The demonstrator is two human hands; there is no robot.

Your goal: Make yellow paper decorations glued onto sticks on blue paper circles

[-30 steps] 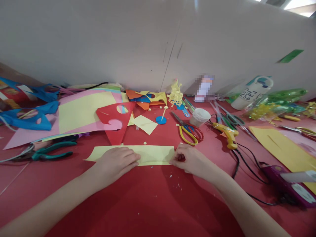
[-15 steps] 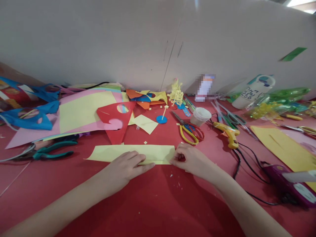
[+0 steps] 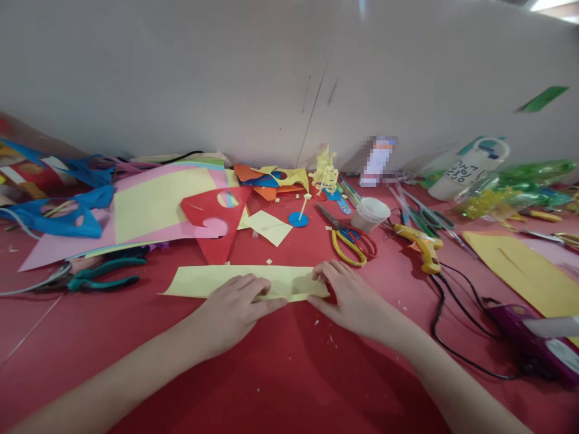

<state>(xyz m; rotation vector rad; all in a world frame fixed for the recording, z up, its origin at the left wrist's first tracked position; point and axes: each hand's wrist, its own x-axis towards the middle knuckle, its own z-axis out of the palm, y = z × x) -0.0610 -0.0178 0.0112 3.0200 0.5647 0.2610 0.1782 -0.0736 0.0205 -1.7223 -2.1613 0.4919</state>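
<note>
A long folded strip of pale yellow paper (image 3: 194,281) lies crosswise on the red table (image 3: 253,386). Near its middle my left hand (image 3: 239,304) presses on the near edge, fingers curled and thumb stretched along the fold. My right hand (image 3: 341,295) grips the strip's right end between thumb and curled fingers. Behind the strip are a red cut-out (image 3: 217,220), a small yellow paper square (image 3: 270,227) and a blue disc (image 3: 298,220) with a thin stick standing on it.
Scissors (image 3: 346,238), a white cup (image 3: 371,212) and a yellow glue gun (image 3: 420,246) with black cords stand behind on the right. Teal-handled pliers (image 3: 106,275) and stacked coloured sheets (image 3: 158,202) lie left. A purple glue gun (image 3: 520,334) is at the right front.
My right hand has shifted its grip, its fingers now over the strip's right end and its thumb at the near edge. My left hand stays nearly in place on the paper.
</note>
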